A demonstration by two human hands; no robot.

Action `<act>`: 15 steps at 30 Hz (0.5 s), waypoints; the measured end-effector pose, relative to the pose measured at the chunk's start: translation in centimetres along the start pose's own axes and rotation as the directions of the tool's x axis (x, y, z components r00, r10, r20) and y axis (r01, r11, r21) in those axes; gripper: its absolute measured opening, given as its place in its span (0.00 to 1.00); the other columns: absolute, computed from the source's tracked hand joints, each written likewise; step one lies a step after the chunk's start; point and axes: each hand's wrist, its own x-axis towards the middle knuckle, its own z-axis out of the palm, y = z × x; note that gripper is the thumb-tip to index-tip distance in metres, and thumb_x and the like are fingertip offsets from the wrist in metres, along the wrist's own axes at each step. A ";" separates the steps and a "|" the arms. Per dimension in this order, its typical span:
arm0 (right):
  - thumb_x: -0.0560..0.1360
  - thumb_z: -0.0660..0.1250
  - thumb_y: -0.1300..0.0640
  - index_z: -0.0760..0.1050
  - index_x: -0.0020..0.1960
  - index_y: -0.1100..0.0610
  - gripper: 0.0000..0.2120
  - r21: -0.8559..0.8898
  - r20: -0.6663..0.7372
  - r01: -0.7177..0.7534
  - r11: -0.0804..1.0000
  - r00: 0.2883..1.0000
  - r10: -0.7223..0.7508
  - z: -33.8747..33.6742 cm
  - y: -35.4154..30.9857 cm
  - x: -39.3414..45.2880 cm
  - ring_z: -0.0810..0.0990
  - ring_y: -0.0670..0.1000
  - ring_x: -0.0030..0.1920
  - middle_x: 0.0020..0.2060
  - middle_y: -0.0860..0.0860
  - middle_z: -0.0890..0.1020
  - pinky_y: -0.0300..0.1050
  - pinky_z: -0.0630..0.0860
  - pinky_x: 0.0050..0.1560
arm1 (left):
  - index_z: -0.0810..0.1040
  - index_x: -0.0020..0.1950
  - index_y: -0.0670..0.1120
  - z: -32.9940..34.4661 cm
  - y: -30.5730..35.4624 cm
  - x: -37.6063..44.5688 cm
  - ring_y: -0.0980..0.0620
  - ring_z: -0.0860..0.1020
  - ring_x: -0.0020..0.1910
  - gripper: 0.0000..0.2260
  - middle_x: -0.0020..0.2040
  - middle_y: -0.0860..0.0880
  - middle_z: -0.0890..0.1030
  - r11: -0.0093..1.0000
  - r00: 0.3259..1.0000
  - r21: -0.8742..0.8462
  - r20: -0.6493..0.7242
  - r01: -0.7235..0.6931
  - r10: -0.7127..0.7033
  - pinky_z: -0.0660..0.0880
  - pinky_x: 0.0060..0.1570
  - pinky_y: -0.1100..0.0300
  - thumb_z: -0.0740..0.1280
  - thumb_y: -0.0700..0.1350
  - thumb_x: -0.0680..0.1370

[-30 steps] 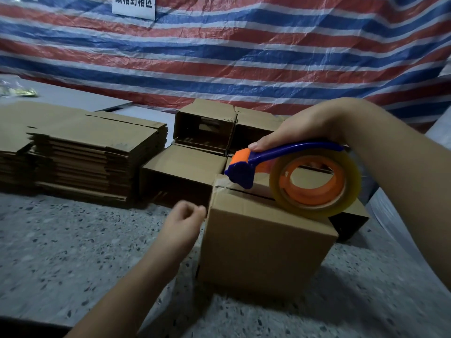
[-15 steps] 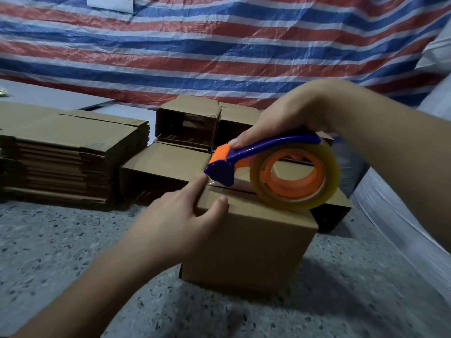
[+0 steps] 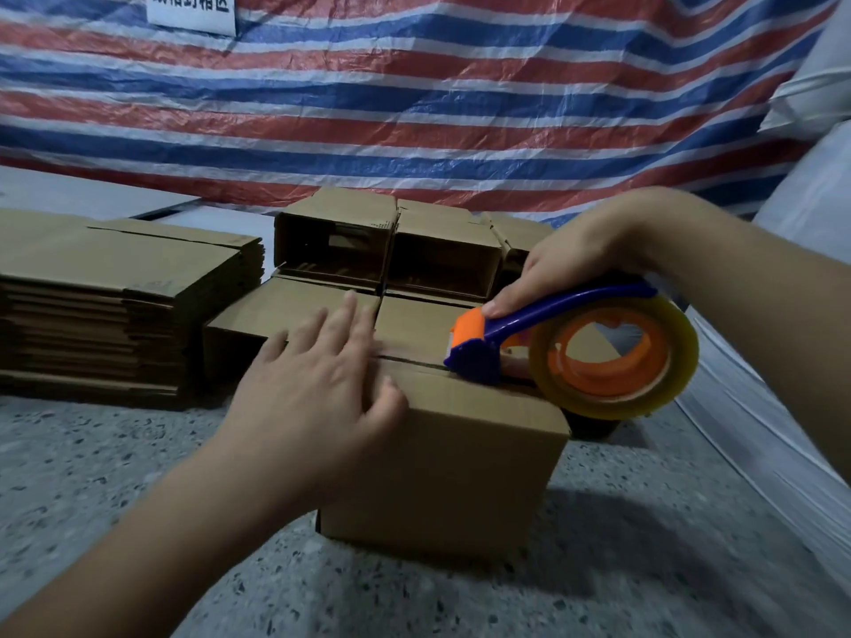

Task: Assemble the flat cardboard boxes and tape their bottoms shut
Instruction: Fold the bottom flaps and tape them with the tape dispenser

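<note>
A brown cardboard box (image 3: 460, 467) stands on the speckled floor with its closed flaps facing up. My left hand (image 3: 313, 389) lies flat on the box's left top edge, fingers straight and spread over the seam. My right hand (image 3: 575, 255) grips the blue handle of a tape dispenser (image 3: 566, 343) with an orange hub and a clear tape roll. The dispenser's blue and orange head rests on the flap seam near the middle of the box top.
A stack of flat cardboard boxes (image 3: 115, 306) lies at the left. Several assembled boxes (image 3: 382, 250) lie on their sides behind the box. A red, white and blue striped tarp (image 3: 414, 99) hangs behind. White sacks (image 3: 783, 407) line the right edge.
My left hand rose from the floor beside the box, first gripped the box's left top corner, and now lies flat with straight fingers. The dispenser has slid rightward along the seam.
</note>
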 end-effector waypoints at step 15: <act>0.57 0.67 0.24 0.82 0.58 0.55 0.43 -0.002 0.119 -0.014 1.000 0.993 0.014 0.0 6.8 -1.3 0.84 0.52 0.36 0.41 0.55 0.87 0.43 0.79 0.36 | 0.51 0.80 0.53 0.2 2.1 0.4 0.54 0.53 0.78 0.49 0.80 0.52 0.55 0.960 0.972 0.157 0.012 -0.232 0.233 0.43 0.71 0.62 0.27 0.74 0.65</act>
